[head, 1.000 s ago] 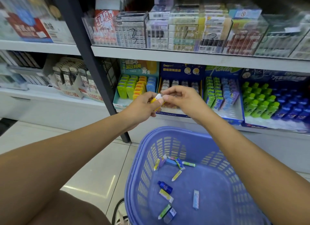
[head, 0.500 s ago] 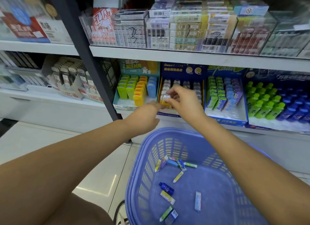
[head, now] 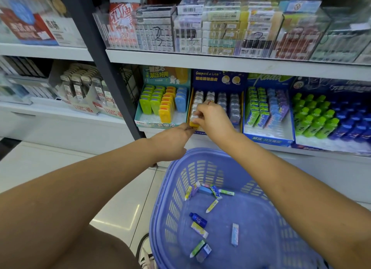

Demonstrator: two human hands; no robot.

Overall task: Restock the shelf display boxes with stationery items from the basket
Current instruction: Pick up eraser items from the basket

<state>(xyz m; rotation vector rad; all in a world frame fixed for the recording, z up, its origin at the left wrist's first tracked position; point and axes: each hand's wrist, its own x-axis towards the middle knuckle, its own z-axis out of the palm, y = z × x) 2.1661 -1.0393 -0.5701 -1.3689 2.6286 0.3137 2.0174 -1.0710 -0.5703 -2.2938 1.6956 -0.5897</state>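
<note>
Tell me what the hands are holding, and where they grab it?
The right hand pinches a small yellow-and-white item by its white top. The left hand reaches its yellow bottom end; whether it grips cannot be told.

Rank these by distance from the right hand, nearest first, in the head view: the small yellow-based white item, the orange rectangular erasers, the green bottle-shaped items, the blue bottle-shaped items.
1. small yellow-based white item: pinched in the right hand.
2. orange rectangular erasers: next box to the left.
3. green bottle-shaped items: far-right box.
4. blue bottle-shaped items: farthest right.
</note>
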